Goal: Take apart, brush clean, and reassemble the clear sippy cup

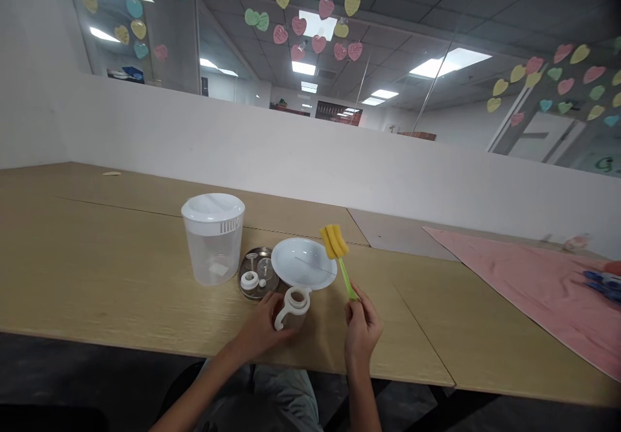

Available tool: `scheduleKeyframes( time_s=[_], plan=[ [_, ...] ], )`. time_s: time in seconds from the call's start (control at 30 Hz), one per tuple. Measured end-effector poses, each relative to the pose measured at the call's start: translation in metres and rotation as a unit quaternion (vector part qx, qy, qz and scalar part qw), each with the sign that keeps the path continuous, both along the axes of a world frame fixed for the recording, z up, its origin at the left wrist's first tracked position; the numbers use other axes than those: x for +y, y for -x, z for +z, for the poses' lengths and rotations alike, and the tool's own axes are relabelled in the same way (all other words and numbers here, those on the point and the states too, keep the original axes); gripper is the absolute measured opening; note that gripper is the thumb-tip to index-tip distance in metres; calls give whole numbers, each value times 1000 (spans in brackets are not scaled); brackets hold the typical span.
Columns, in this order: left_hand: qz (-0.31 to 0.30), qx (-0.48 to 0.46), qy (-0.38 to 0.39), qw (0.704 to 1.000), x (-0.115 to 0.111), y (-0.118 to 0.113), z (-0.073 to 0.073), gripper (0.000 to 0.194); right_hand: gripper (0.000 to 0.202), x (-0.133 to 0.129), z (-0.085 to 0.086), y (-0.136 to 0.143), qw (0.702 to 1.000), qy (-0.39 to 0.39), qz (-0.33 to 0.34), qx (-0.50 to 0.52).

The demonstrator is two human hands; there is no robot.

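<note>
Bottle (pixel 294 309) in left hand (pixel 262 332), sponge brush (pixel 338 251) in right hand (pixel 361 328) (no readable labels)

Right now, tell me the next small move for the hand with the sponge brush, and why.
Probably tip the sponge brush down toward the open mouth of the bottle. The right hand holds it by its green handle with the yellow sponge up over the white bowl, while the left hand steadies the bottle on the table.
</note>
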State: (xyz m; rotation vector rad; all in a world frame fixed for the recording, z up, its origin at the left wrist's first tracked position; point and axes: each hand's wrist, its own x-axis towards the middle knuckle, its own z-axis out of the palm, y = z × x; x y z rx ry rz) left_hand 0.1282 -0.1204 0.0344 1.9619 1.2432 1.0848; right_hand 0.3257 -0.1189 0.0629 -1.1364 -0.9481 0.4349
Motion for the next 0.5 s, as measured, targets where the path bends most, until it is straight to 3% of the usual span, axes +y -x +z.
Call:
scheduleKeyframes(
  time_s=[0.13, 0.3, 0.4, 0.5],
  plan=[
    [-9, -45, 28, 999, -7, 2, -2, 38, 38, -18, 27, -26, 995, 33, 93, -31],
    [14, -94, 15, 995, -12, 15, 11, 41, 34, -39, 56, -47, 956, 78, 185, -215],
    [46, -107, -27, 993, -11, 26, 24, 55, 36, -44, 62, -49, 937, 96, 191, -276],
    [73, -53, -95, 991, -7, 37, 34, 54, 37, -44, 62, -46, 926, 112, 202, -298]
  ],
)
